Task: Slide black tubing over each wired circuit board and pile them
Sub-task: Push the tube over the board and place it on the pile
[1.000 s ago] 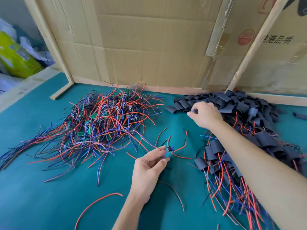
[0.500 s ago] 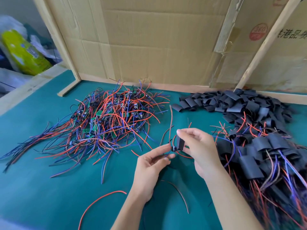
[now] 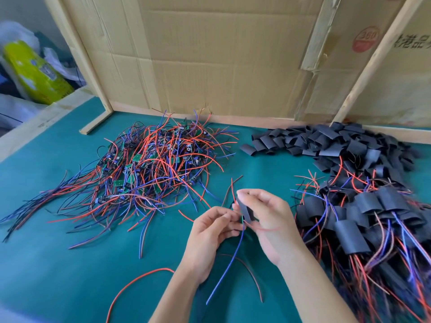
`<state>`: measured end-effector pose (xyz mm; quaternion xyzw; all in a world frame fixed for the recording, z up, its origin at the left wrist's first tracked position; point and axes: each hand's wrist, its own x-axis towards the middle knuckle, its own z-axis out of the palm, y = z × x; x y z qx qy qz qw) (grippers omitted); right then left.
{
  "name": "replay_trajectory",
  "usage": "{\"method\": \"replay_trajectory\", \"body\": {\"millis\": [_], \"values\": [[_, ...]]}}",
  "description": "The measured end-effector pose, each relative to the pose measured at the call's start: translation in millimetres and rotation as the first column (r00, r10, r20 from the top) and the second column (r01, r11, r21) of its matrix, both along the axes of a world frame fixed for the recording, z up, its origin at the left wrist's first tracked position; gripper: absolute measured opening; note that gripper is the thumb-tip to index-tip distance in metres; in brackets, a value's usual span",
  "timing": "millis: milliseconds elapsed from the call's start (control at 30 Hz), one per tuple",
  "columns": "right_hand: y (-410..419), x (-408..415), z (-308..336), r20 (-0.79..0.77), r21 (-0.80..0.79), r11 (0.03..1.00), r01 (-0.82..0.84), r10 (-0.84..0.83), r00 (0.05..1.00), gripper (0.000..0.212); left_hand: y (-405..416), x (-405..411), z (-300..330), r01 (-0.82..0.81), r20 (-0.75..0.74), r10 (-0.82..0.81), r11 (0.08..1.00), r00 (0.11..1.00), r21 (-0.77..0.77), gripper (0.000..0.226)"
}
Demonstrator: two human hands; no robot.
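My right hand point(image 3: 270, 220) pinches a flat black tube piece point(image 3: 245, 209) above the green mat. My left hand point(image 3: 210, 229) pinches a small wired circuit board at the tube's lower end; the board itself is mostly hidden by fingers. Its blue wire point(image 3: 231, 259) hangs down and red wires stick up past the tube. A tangled heap of bare wired boards point(image 3: 149, 166) lies at the left. Loose black tube pieces point(image 3: 326, 141) are heaped at the back right. Sleeved boards point(image 3: 373, 220) are piled at the right.
A green mat point(image 3: 70, 264) covers the table. Cardboard walls with wooden battens point(image 3: 210, 54) close the back. A loose red wire point(image 3: 137, 280) and a dark wire lie near the front. A yellow package point(image 3: 35, 73) sits beyond the left edge.
My right hand took a black tube from the back heap and brought it to the board in my left hand. The tube now sits against the board's wires.
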<state>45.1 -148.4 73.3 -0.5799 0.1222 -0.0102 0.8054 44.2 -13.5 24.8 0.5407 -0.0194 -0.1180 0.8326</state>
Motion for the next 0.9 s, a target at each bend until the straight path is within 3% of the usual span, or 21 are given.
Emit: {"method": "replay_trajectory", "body": {"millis": [133, 233, 367, 500, 567, 700, 767, 900], "values": [[8.9, -3.1, 1.3, 0.041, 0.086, 0.996, -0.014, 0.01, 0.999, 0.016, -0.9, 0.2, -0.5, -0.075, -0.034, 0.074, 0.996, 0.997, -0.044, 0.005], [11.5, -5.3, 0.7, 0.068, 0.068, 0.996, -0.057, 0.052, 0.996, 0.004, -2.8, -0.5, -0.4, -0.09, -0.027, 0.089, 0.995, 0.996, -0.038, 0.003], [10.1, -5.4, -1.2, 0.08, 0.064, 0.986, -0.152, 0.147, 0.986, 0.016, -1.6, -0.3, -1.3, -0.079, -0.03, 0.078, 0.997, 0.996, -0.019, 0.014], [6.3, -5.3, -5.5, 0.099, -0.035, 0.975, -0.219, 0.222, 0.97, 0.02, 0.7, -1.5, -3.1, -0.091, -0.008, 0.091, 0.996, 0.996, 0.022, 0.035], [-0.2, -3.3, -2.5, 0.135, -0.033, 0.985, -0.169, 0.172, 0.976, 0.02, -1.2, -1.5, -4.5, -0.11, -0.008, 0.11, 0.994, 0.994, 0.006, 0.038], [-15.7, 5.5, -4.5, 0.159, -0.102, 0.989, 0.104, -0.087, 0.983, 0.007, -1.5, -1.1, -5.0, -0.119, 0.035, 0.119, 0.993, 0.992, -0.001, 0.036], [-19.3, 8.8, -10.4, 0.173, -0.063, 0.975, 0.213, -0.2, 0.965, 0.009, -0.5, -1.2, -4.1, -0.104, 0.067, 0.102, 0.994, 0.993, 0.032, 0.037], [-24.3, 11.7, -13.5, 0.2, -0.053, 0.94, 0.338, -0.321, 0.926, 0.005, 0.5, -1.2, -2.8, -0.058, 0.069, 0.053, 0.996, 0.996, 0.072, 0.025]]}}
